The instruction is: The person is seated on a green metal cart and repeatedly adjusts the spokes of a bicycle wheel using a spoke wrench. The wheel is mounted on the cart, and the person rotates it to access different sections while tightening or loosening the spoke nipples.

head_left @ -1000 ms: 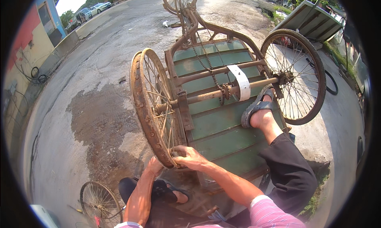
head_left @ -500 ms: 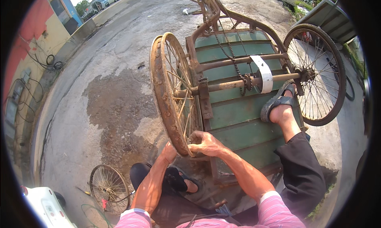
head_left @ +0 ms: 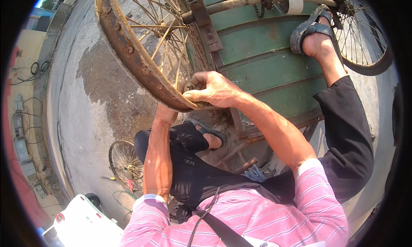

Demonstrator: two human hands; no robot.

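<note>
A rusty spoked wheel [head_left: 128, 49] without a tyre is mounted on the axle of an overturned cargo tricycle with a green slatted bed [head_left: 266, 62]. My left hand [head_left: 166, 114] is up against the underside of the rim, its fingers hidden behind the metal. At the inner side of the rim's lowest part is my right hand [head_left: 214, 90], its fingers curled and its thumb bent toward them beside a spoke. What lies between them is too small to make out. The axle [head_left: 231, 6] bears a chain sprocket [head_left: 267, 0] and a white band [head_left: 295, 1].
The other wheel [head_left: 365, 68], with a black tyre, stands at the right. My sandalled foot [head_left: 315, 34] rests on the green bed. A loose spoked wheel [head_left: 126, 161] lies on the concrete at lower left, near a white machine [head_left: 83, 223]. Cables [head_left: 36, 68] hang along the left wall.
My view has tilted down, so wheel and tricycle appear higher and closer. Both hands remain at the rim's lower part. The right thumb lies a little more along the rim.
</note>
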